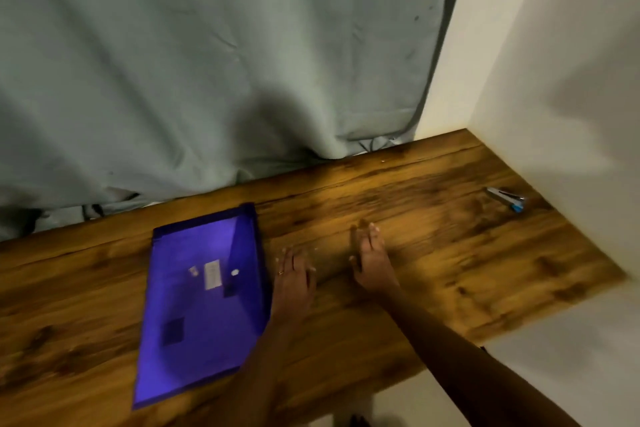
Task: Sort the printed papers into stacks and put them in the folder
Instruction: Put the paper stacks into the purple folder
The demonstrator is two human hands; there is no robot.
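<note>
— Resting palm down on the table (450, 253), your left hand (294, 274) lies just beside the right edge of the folder (201, 305). Its fingers are straight and slightly spread on the wood.

— Your right hand (370, 256) sits a little further right, apart from the left. Its fingers are straight and pressed together, pointing away from you. The blur hides whether the palm lies flat.

— The folder is purple and translucent. It lies flat to the left of both your hands, its long side running away from you, with a white label (212, 274) and a small snap (234, 272) on its face.

— Whether papers sit inside it, you cannot tell; the plastic is too dark.

— Well off to your right, close to the white wall (554, 80), a stapler (507, 199) lies on the table. A grey-green curtain (207, 62) hangs behind the back edge.
</note>
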